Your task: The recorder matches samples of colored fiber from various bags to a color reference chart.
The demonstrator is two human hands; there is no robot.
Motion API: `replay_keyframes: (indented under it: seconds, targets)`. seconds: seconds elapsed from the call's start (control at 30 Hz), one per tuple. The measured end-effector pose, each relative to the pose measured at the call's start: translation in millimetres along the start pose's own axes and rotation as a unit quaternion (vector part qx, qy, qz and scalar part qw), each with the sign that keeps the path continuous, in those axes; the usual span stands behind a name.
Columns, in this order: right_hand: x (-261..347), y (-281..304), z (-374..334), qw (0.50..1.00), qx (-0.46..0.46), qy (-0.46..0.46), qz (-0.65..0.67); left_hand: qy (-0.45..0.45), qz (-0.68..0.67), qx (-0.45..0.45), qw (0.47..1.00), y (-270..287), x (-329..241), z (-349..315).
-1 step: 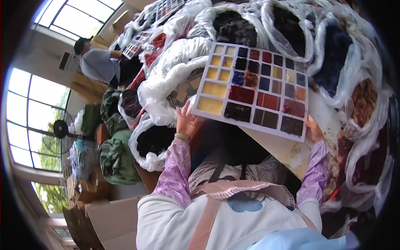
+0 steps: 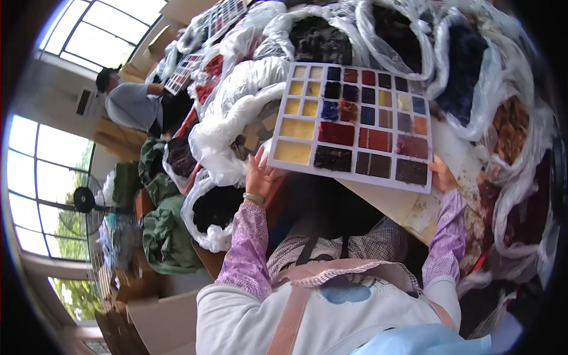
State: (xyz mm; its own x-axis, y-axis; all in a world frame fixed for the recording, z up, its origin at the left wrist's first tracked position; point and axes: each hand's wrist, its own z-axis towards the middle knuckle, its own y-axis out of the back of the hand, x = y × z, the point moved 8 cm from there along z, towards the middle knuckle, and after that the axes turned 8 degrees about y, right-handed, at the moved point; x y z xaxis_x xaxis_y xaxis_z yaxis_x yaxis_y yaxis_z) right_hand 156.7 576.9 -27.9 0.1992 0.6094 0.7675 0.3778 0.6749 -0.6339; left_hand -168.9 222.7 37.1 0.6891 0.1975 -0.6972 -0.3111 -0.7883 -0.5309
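I hold up a white sample tray (image 2: 348,175) with a grid of square compartments filled with coloured fibre: yellow on the left, black, red, blue and purple toward the right. My left hand (image 2: 258,175) grips its lower left corner, with a pale bracelet on the wrist. At the lower right corner, my right hand (image 2: 442,174) grips the edge. Both sleeves are purple, and the tray is tilted slightly over a pale worktop (image 2: 414,208).
Clear plastic bags of dark, red and brown fibre (image 2: 236,89) crowd around the tray. Another person (image 2: 127,105) sits at the upper left near a second sample tray (image 2: 183,74). Green sacks (image 2: 165,236), a standing fan (image 2: 84,201) and cardboard boxes (image 2: 157,322) are on the left.
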Motion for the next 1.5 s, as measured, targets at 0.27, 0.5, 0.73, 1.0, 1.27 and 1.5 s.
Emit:
replay_keyframes:
  seconds: [0.27,0.5,0.73,1.0,1.27,1.5]
  targets:
    - [49.3,-29.0,-72.9,0.929,-0.198,0.230,-0.210,-0.020,0.068,0.102,0.992,-55.7,-1.5,-4.0]
    - [53.3,11.4,-192.6,0.890,-0.289,0.264,-0.232,0.010,0.096,0.243,0.965,-98.7,68.4,-11.1]
    - [1.6,54.6,-191.7,0.875,-0.338,0.257,-0.232,0.089,0.098,0.130,0.983,-37.3,127.8,29.6]
    - [38.8,14.8,-158.0,0.531,-0.507,0.192,-0.651,0.095,0.774,0.274,0.563,124.6,330.2,34.2]
    - [50.9,34.7,-190.3,0.325,-0.531,0.194,-0.758,0.071,0.759,0.371,0.530,58.3,356.0,16.0]
    - [35.5,53.2,-196.9,0.391,-0.526,0.110,-0.747,0.098,0.701,0.423,0.565,66.0,376.2,12.2]
